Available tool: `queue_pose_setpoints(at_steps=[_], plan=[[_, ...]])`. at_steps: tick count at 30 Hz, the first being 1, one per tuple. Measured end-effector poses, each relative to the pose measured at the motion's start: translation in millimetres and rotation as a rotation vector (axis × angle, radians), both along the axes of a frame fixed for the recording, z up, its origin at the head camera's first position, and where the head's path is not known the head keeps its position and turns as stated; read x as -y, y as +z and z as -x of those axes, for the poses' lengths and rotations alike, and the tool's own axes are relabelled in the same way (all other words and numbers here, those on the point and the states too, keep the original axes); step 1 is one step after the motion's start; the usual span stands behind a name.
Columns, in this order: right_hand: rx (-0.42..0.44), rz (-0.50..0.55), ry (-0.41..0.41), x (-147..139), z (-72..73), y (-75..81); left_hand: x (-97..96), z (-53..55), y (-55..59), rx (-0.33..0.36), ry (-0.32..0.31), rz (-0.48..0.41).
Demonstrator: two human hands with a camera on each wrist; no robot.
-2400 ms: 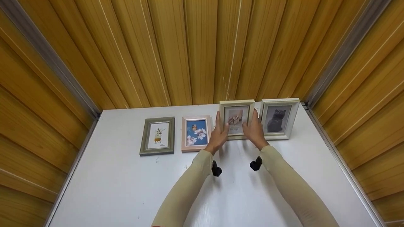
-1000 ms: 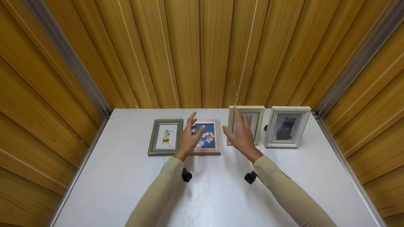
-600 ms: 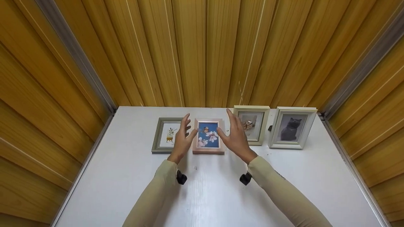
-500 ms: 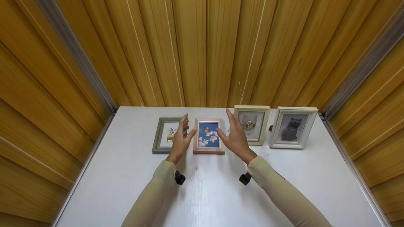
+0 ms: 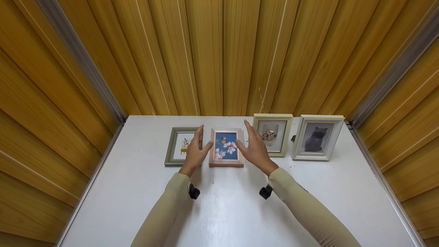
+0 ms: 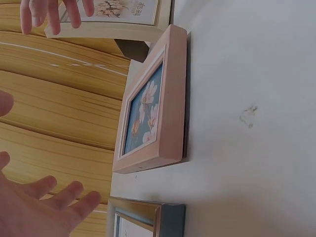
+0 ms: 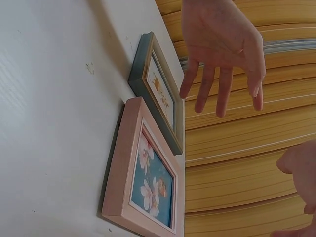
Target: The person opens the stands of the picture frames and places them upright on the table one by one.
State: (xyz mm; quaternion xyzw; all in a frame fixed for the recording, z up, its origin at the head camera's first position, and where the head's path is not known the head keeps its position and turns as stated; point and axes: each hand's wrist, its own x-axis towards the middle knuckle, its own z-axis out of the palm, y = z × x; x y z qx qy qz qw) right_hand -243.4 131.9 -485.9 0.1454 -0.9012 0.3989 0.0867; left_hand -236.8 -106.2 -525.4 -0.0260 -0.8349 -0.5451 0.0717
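Both hands have let go of the cream frame [image 5: 273, 137] and moved left. Now the left hand [image 5: 195, 154] and right hand [image 5: 256, 151] are spread, holding nothing, above the two sides of the pink frame [image 5: 225, 147]. It lies on the white table [image 5: 219, 212], right of the green frame [image 5: 175, 151]. It's probably light, stiff and smooth, and its front might crack. Best hold its left and right edges, not the picture.

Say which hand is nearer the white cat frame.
Right. The right hand is left of the white cat frame; the left hand is farther left, partly covering the green frame.
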Motion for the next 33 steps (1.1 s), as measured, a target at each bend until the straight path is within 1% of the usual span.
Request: queue_pose_setpoints(at_steps=[3, 7, 11, 18, 21, 26, 29, 33], plan=[[0.083, -0.014, 0.026, -1, 3.9, -1.4, -1.9, 3.9, 1.6, 0.032, 0.003, 0.030], [0.193, -0.041, 0.047, -1, 12.3, -4.0, -4.8, 9.9, 3.2, 0.106, -0.008, 0.068], [0.267, -0.062, 0.062, -1, 19.9, -8.6, -9.2, 15.4, 1.2, 0.183, -0.005, 0.133], [0.343, -0.108, 0.036, 7, 26.4, -17.8, -19.7, 22.5, -5.0, 0.296, -0.037, 0.234], [0.373, -0.125, 0.033, 11, 26.4, -23.3, -23.5, 25.9, -8.5, 0.318, -0.037, 0.271], [0.408, -0.130, 0.000, 16, 26.7, -31.7, -28.5, 31.7, -11.0, 0.350, -0.020, 0.272], [0.409, -0.144, -0.012, 18, 28.4, -36.6, -30.0, 34.2, -11.7, 0.372, -0.003, 0.267], [0.410, -0.169, -0.019, 19, 30.3, -42.9, -32.1, 35.1, -10.8, 0.392, -0.001, 0.282]])
